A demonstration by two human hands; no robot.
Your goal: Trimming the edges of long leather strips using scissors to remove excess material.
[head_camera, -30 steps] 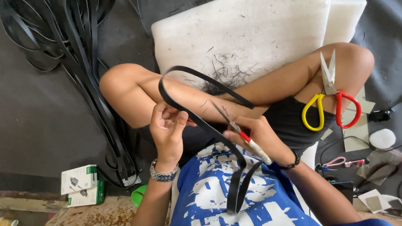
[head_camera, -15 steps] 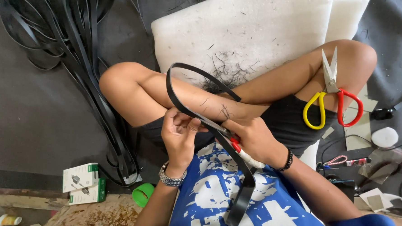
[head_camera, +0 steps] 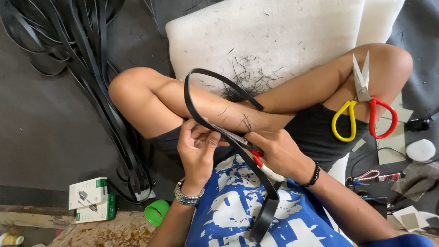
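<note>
Trimming a black strap over the lap: left hand pinching it, right hand closed on a small red-handled cutter set against it. Next, probably, steady tension and blade kept off the fingers. Big scissors resting on the thigh.

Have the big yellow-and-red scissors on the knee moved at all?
No. The yellow-and-red scissors rest on the same leg, blades toward the white foam pad.

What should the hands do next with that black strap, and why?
Probably slide the small red-handled blade a little further along the black strap: the right hand has it against the strap's edge beside the left hand, and trimmed slivers litter the white foam.
</note>
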